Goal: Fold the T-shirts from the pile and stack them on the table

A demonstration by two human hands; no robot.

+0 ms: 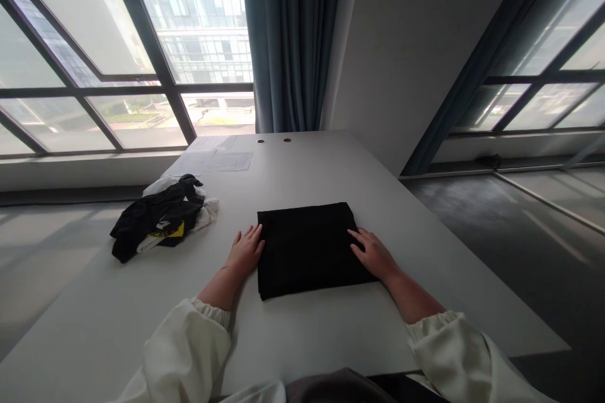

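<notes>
A black cloth (309, 252), folded into a flat rectangle, lies on the white table near its front. My left hand (246, 250) rests at the cloth's left edge, fingers spread, with the fingertips touching that edge. On the opposite side my right hand (372, 253) lies with its fingers apart on the cloth's right edge. Neither hand grips anything.
The white table (302, 170) carries a crumpled heap of black, white and yellow cloth (163, 217) at the left. Sheets of paper (227, 161) lie toward the far left, near two round holes. Windows and a blue curtain (293, 38) stand behind.
</notes>
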